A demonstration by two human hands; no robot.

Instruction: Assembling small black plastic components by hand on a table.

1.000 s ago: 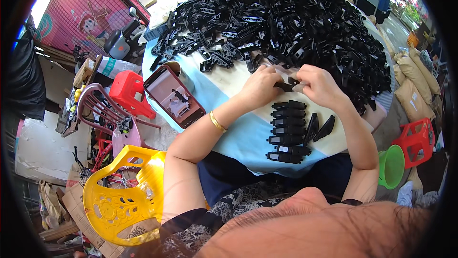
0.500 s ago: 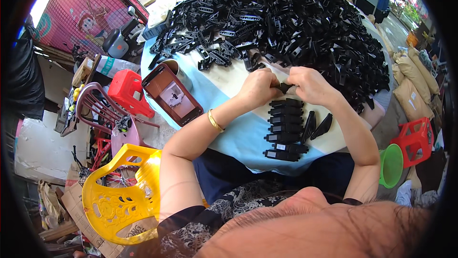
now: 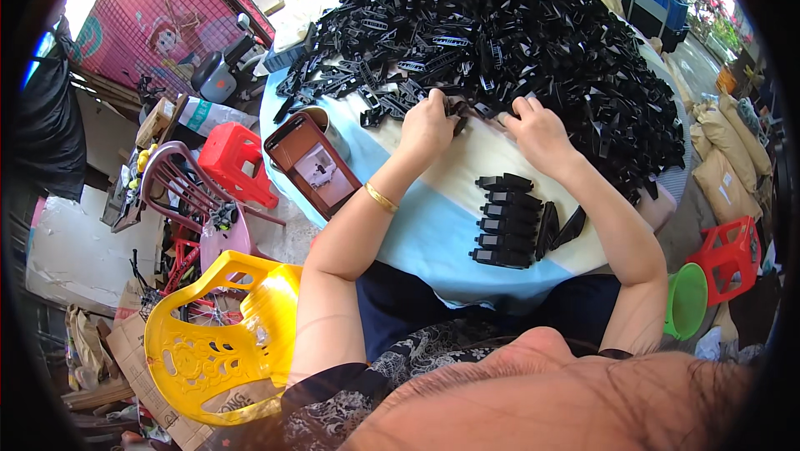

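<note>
Both hands are at the near edge of a big heap of small black plastic parts [image 3: 500, 26] on a round table. My left hand [image 3: 429, 127] is closed, its fingertips pinching a black plastic part [image 3: 456, 109] beside the heap. To its right, my right hand [image 3: 537, 130] has bent fingers touching a black part at the heap's edge; its grip is partly hidden. Nearer to me lies a neat column of black parts [image 3: 507, 224], stacked side by side. Two loose slanted black pieces [image 3: 570, 228] lie just right of that column.
A phone [image 3: 312, 166] leans against a round tin [image 3: 329, 127] at the table's left. The blue and cream cloth [image 3: 417, 226] covers the table. A yellow chair [image 3: 192, 351] and red stool [image 3: 237, 163] stand left; a green basket [image 3: 687, 301] and another red stool [image 3: 727, 259] stand right.
My hands have moved away from the column, up to the heap's edge and farther apart. The dark piece formerly between both hands is no longer there. The view has shifted slightly.
</note>
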